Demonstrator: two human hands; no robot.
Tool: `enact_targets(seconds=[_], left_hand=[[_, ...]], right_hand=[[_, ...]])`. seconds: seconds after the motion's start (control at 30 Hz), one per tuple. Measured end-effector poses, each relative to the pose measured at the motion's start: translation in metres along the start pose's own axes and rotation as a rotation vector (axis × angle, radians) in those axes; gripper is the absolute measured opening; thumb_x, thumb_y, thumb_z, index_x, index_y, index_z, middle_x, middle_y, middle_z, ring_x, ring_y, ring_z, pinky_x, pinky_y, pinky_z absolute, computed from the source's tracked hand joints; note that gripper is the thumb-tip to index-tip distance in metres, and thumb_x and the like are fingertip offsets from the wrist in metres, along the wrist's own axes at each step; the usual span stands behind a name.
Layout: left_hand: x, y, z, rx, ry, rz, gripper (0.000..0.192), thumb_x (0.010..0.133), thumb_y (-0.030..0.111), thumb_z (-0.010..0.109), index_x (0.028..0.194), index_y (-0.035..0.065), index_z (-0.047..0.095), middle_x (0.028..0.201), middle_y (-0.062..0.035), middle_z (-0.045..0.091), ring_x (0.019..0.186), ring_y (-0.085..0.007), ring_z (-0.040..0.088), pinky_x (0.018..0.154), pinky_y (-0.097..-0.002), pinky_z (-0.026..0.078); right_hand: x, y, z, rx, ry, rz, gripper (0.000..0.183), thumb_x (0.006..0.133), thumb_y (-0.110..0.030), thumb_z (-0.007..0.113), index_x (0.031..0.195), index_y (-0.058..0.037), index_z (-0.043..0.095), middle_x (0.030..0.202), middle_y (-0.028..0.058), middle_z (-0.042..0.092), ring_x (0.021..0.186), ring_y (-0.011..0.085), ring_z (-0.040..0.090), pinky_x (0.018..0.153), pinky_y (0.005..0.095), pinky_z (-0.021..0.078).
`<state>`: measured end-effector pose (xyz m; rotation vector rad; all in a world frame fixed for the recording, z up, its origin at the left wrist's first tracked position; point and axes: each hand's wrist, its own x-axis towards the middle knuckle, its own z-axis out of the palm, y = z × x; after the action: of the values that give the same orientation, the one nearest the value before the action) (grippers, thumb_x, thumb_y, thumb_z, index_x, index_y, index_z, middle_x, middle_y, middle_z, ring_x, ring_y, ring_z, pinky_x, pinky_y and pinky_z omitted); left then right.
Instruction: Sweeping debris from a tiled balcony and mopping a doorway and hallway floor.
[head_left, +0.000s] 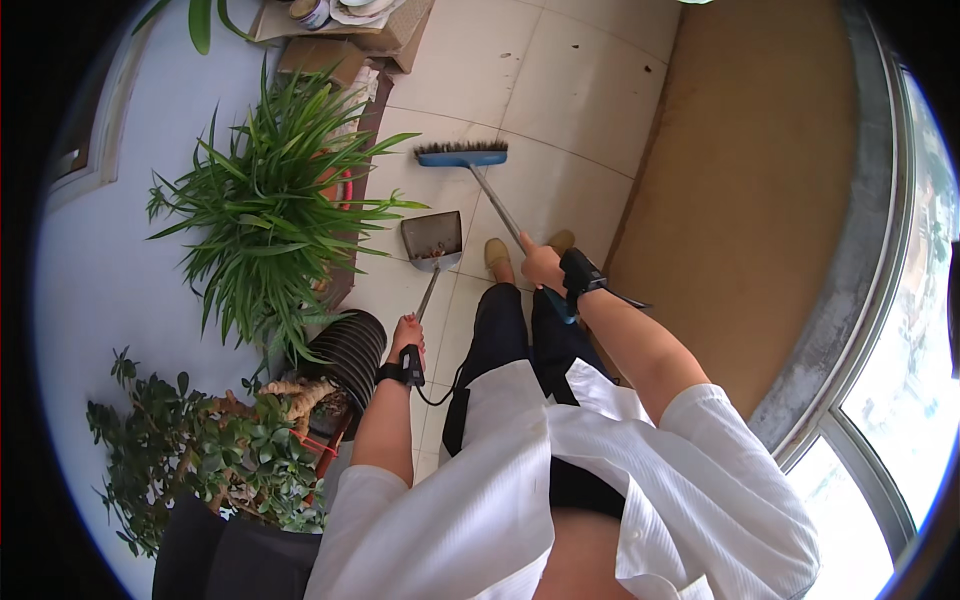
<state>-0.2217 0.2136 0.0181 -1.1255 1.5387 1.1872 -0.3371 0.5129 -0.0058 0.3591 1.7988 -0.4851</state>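
Note:
My right hand (544, 264) grips the metal handle of a broom whose blue head (463, 159) with dark bristles is out on the floor ahead. The bristles point away from me. In my left hand (406, 337) is the metal handle of a long-handled dustpan. Its grey pan (433, 237) rests on the tiles, left of my feet, with some small debris near the handle side. A gap of bare tile separates the broom head from the pan. Both wrists wear black strapped devices.
A leafy spider plant (277, 202) overhangs the floor on the left. Behind it stand a black ribbed pot (349, 349) and a jade plant (217, 442). Cardboard boxes (322, 60) are at the far left. Dark bits (647, 69) dot the tiles beside the brown wall (735, 165).

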Motion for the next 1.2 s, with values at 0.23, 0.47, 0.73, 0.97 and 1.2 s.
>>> enact_targets(seconds=[0.23,0.47,0.73,0.97,1.2], left_hand=[[0.046,-0.059,-0.061,-0.273,-0.043,-0.035,0.011,0.077,0.008,0.040,0.081,0.0176,0.035,0.048,-0.0033,0.038,0.029,-0.0156,0.037,0.027,-0.0311,0.033],[0.010,-0.001,-0.031,0.007,-0.051,-0.042,0.007,0.079,0.011,0.038,0.084,0.0160,0.035,0.053,-0.0022,0.038,0.033,-0.0130,0.036,0.031,-0.0288,0.035],[-0.018,-0.023,-0.035,0.195,0.068,-0.050,0.016,0.078,0.010,0.039,0.093,0.0156,0.037,0.054,0.0001,0.038,0.034,-0.0120,0.037,0.030,-0.0280,0.034],[0.050,-0.088,-0.056,-0.121,-0.112,0.202,0.025,0.069,0.000,0.049,0.089,0.0079,0.036,0.070,-0.0021,0.042,0.052,-0.0137,0.042,0.046,-0.0270,0.039],[0.068,-0.083,-0.027,-0.075,-0.057,0.312,0.006,0.084,0.025,0.044,0.083,0.0213,0.040,0.046,0.0007,0.035,0.029,-0.0123,0.033,0.027,-0.0265,0.028]], right_hand=[[-0.079,-0.029,0.078,0.142,0.204,0.596,0.066,0.075,-0.054,0.045,0.116,-0.0027,0.044,0.091,0.0233,0.058,0.091,0.0400,0.053,0.076,0.0485,0.0410],[-0.139,0.100,0.024,0.505,-0.207,-0.204,0.034,0.074,-0.009,0.053,0.105,-0.0036,0.043,0.061,0.0085,0.055,0.049,0.0192,0.056,0.039,0.0279,0.0421],[-0.120,0.155,-0.032,0.513,0.055,0.086,0.018,0.073,-0.008,0.052,0.086,0.0008,0.044,0.056,0.0100,0.053,0.044,0.0216,0.054,0.042,0.0288,0.0439],[-0.052,0.115,-0.011,-0.039,-0.060,-0.024,0.060,0.058,-0.009,0.066,0.114,-0.0047,0.046,0.115,0.0314,0.035,0.083,0.0374,0.056,0.066,0.0400,0.0485],[-0.074,0.079,0.071,-0.009,-0.050,-0.004,0.048,0.070,-0.006,0.043,0.117,-0.0042,0.031,0.075,0.0210,0.060,0.063,0.0305,0.061,0.053,0.0401,0.0469]])
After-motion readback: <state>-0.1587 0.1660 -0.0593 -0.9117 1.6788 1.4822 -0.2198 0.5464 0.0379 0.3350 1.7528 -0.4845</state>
